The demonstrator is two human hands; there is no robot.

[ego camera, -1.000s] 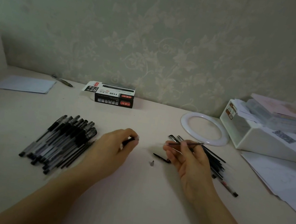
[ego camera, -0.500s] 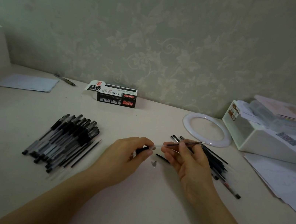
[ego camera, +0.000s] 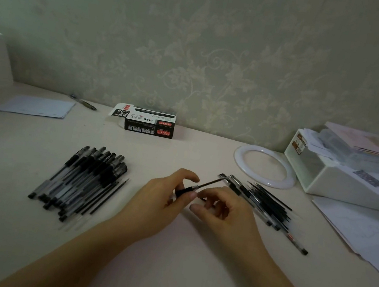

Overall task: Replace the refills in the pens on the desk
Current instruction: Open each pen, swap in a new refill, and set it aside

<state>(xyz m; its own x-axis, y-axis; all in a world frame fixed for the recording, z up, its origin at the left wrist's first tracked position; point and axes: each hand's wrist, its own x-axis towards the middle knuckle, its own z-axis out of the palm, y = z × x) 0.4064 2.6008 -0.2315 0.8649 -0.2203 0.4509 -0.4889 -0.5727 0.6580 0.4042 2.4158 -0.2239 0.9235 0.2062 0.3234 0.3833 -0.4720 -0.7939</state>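
"1120" on the black-and-white pen box (ego camera: 146, 121); its other print illegible.

Pen pile (ego camera: 78, 181) left, refill pile (ego camera: 265, 205) right, box (ego camera: 146, 121) behind.

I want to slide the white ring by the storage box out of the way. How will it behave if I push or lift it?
The white ring lies flat on the desk, so it should slide rather than roll or tip. It looks thin and hollow in the middle, so probably light. Its smooth, glossy-looking surface may slip in the fingers; hooking it through the opening seems safer.
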